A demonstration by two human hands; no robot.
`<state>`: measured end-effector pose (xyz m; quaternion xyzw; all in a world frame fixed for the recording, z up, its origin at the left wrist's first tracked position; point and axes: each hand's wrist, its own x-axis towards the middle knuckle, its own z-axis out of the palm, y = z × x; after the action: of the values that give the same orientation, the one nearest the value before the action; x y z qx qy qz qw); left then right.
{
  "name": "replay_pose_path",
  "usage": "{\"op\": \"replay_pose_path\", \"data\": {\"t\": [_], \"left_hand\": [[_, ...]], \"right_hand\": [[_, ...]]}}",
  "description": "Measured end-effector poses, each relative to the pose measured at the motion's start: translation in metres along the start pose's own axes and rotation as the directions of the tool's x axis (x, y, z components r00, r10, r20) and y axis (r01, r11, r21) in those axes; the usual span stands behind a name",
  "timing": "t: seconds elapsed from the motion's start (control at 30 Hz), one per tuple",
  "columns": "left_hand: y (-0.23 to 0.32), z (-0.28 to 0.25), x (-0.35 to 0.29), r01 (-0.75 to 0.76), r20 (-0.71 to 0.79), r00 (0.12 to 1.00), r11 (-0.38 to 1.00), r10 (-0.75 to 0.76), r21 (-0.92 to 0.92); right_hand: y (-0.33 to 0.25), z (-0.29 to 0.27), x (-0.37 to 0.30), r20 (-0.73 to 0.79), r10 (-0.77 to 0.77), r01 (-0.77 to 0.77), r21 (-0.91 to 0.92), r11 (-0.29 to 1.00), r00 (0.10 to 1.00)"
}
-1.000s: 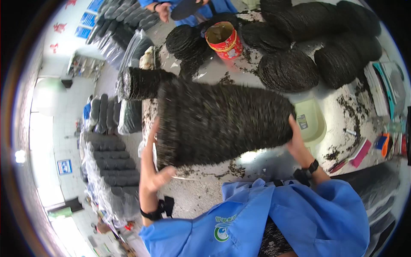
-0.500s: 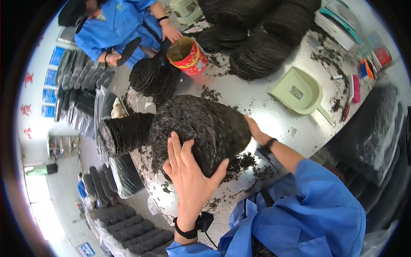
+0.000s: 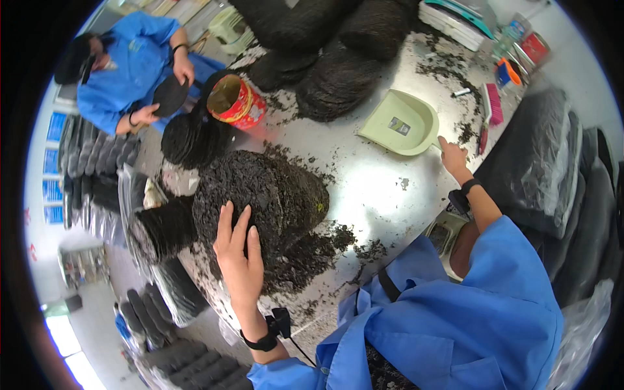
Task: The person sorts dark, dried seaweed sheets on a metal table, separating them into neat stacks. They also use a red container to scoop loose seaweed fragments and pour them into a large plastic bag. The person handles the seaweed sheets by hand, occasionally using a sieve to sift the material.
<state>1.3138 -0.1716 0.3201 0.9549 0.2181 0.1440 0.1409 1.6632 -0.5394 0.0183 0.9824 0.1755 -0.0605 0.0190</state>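
black stack of dark round discs lying on its side on the steel worktop. left hand flat on it, fingers spread. right hand touches the pale green dustpan, grip unclear.

My left hand lies flat, fingers spread; my right hand stretches forward, arm extended, both wrists wearing black bands.

The person wears a bright blue work coat with loose sleeves pushed up to the elbows. A black band with a small black device and thin cable circles the left wrist; another black band circles the right wrist.
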Motion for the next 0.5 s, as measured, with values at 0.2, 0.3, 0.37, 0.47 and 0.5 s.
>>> {"op": "replay_pose_path", "data": {"t": [0.2, 0.3, 0.37, 0.47, 0.5], "left_hand": [[-0.015, -0.012, -0.015, 0.038, 0.088, 0.996, 0.991, -0.027, -0.124], [-0.019, -0.01, -0.022, 0.029, 0.045, 0.999, 0.995, -0.025, -0.095], [-0.015, -0.007, -0.027, 0.029, -0.037, 0.999, 0.998, -0.031, -0.055], [-0.006, -0.008, -0.031, 0.099, -0.317, 0.946, 0.991, -0.065, 0.093], [-0.013, -0.01, -0.034, 0.124, -0.401, 0.912, 0.99, -0.085, 0.072]], "right_hand": [[0.004, -0.009, -0.041, -0.098, -0.45, 0.457, 0.07, 0.886, 0.887], [-0.005, -0.022, -0.045, -0.039, -0.632, 0.632, -0.022, 0.775, 0.774], [-0.014, -0.034, -0.039, -0.038, -0.689, 0.684, -0.092, 0.724, 0.724], [-0.051, -0.059, -0.035, -0.172, -0.764, 0.748, -0.161, 0.644, 0.622], [-0.084, -0.071, -0.042, -0.203, -0.783, 0.8, 0.0, 0.601, 0.588]]}}
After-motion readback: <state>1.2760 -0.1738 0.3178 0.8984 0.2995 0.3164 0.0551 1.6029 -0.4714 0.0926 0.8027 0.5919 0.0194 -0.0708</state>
